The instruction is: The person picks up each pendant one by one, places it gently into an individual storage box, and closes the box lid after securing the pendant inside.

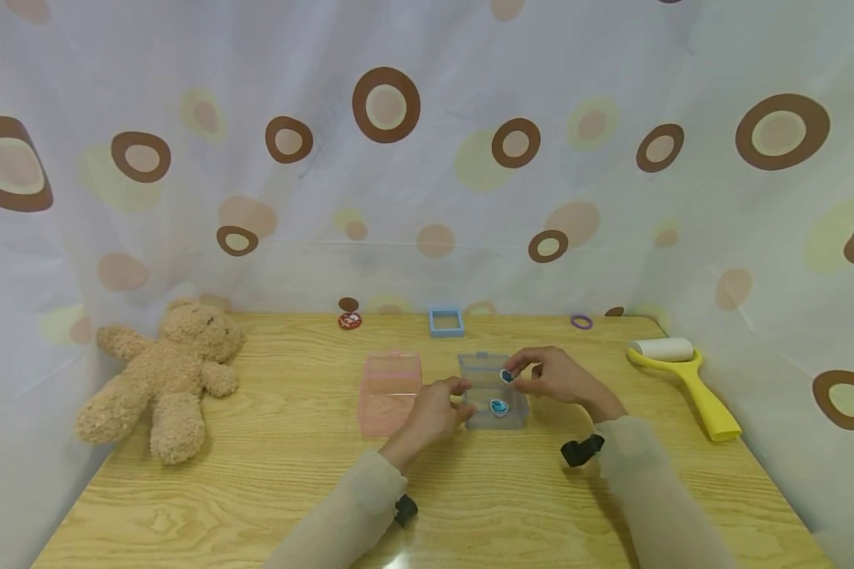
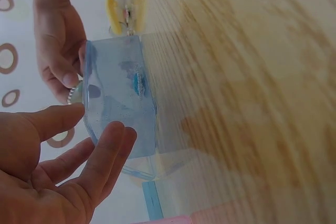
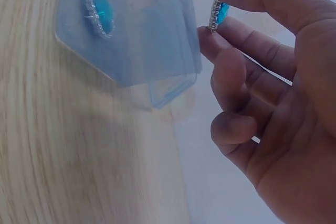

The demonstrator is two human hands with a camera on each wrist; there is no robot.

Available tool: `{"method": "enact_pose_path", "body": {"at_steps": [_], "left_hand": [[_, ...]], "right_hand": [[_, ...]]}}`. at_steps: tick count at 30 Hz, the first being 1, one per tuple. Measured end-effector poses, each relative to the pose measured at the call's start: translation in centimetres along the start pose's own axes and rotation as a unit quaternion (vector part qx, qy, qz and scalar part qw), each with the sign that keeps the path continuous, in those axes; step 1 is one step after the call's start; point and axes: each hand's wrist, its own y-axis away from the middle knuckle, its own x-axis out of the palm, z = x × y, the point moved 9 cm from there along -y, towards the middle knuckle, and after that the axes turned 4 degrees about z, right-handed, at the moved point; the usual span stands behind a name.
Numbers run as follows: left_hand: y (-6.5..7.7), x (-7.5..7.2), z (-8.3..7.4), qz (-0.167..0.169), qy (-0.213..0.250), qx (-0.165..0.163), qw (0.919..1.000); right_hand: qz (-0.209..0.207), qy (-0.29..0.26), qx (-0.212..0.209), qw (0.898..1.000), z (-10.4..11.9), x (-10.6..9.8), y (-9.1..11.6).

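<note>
Right hand (image 1: 558, 379) pinches gem (image 1: 508, 376) above clear blue box (image 1: 494, 423)

The right hand reaches in from the right, thumb and forefinger gripping the rhinestone-edged teal gem, other fingers loosely bent. The left hand (image 1: 434, 409) holds its thumb and fingers apart, slightly bent, at the box's left side; firm contact is unclear. A second teal gem (image 1: 498, 408) lies inside the box on the bench (image 1: 299, 466).

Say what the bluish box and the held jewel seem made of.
The bluish box looks like smooth, clear plastic: another jewel shows through its wall. The held jewel, shiny turquoise, may be glass or plastic; its beaded silvery rim perhaps metal.
</note>
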Motion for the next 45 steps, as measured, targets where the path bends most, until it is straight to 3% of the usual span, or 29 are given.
{"method": "enact_pose_path", "body": {"at_steps": [18, 29, 45], "left_hand": [[0.0, 0.1, 0.1, 0.007, -0.004, 0.001, 1.0000], [0.0, 0.1, 0.2, 0.010, 0.002, -0.006, 0.9999], [0.1, -0.2, 0.0, 0.004, -0.009, 0.001, 1.0000]], "right_hand": [[0.066, 0.058, -0.031, 0.996, 1.4, 2.9, -0.8], [0.069, 0.104, -0.023, 0.992, 2.0, 3.2, -0.9], [0.056, 0.098, -0.013, 0.994, 2.1, 2.7, -0.7]]}}
